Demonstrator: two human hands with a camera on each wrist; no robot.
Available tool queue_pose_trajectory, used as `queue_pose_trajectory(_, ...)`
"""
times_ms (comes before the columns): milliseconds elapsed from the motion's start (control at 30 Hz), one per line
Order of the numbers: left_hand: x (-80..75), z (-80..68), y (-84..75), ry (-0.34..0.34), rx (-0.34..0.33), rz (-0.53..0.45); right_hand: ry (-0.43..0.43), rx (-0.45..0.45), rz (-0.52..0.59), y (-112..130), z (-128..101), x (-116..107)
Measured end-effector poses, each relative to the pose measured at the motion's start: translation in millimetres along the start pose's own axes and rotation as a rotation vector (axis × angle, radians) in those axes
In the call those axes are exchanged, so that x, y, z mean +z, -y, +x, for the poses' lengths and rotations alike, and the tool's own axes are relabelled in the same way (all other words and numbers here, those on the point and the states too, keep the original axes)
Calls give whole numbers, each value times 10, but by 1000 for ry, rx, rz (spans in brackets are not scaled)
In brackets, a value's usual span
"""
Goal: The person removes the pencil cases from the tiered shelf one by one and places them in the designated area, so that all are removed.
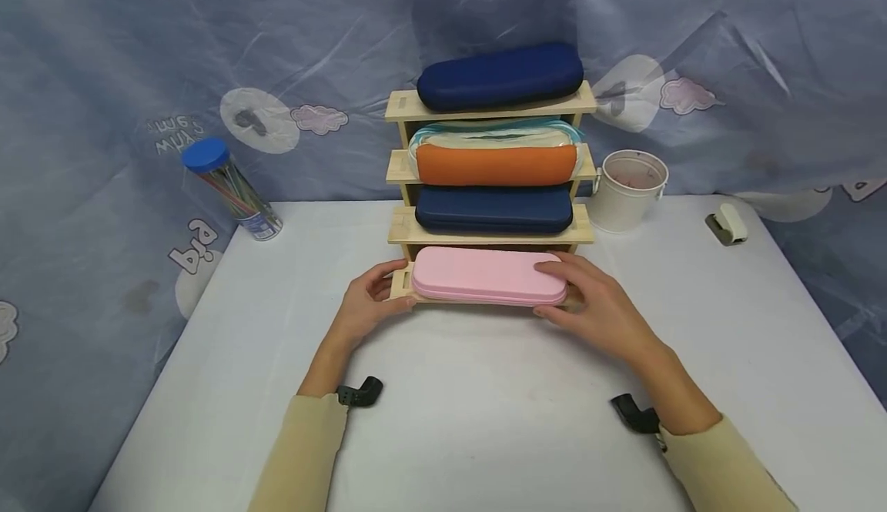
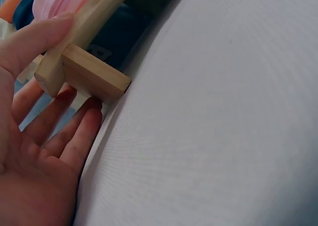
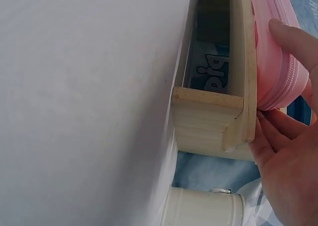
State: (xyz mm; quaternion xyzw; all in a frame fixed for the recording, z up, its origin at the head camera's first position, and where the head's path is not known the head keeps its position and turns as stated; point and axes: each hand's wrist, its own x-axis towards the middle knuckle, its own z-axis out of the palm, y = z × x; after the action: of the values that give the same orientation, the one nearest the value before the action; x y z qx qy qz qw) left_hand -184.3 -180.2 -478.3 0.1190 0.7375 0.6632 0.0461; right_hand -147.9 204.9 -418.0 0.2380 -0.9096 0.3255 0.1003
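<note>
A pink zippered pencil case (image 1: 488, 273) lies lengthwise on the lowest step of a tiered wooden rack (image 1: 402, 285). My right hand (image 1: 596, 300) holds the case at its right end, thumb on the zippered front side and index finger over the top. In the right wrist view, the other fingers sit by the rack's edge beneath the case (image 3: 276, 47). My left hand (image 1: 363, 304) grips the left end of that lowest step. Its thumb presses the front edge of the wood (image 2: 97, 74), and the fingers reach around the end by the leg.
Above are a dark blue case (image 1: 493, 210), an orange-and-white pouch (image 1: 495, 164) and another blue case (image 1: 499, 77) on top. A white bucket (image 1: 627, 192) stands right of the rack, near a stapler (image 1: 728, 225). A blue-lidded jar of sticks (image 1: 235, 192) leans at the left.
</note>
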Motion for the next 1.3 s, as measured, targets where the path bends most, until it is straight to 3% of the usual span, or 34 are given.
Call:
queue_pose_trajectory(100, -21, -13, 6, -15, 14, 4, -11, -9, 15, -7, 8, -3)
queue_pose_trajectory(467, -27, 10, -5, -3, -36, 8, -85, 64, 148, -115, -163, -236)
queue_pose_trajectory(733, 25, -80, -254, 7, -33, 20, -117, 99, 160, -253, -328, -480)
queue_pose_trajectory(833, 25, -82, -264, 11, -28, 13, -134, 111, 173, -307, -399, -568)
queue_pose_trajectory(1067, -24, -7, -34, 8, -38, 6, -164, 139, 187, -436, -546, -744)
queue_pose_trajectory(1300, -23, -10, 20, -1, -13, 10, -203, 187, 198, -511, -675, -935)
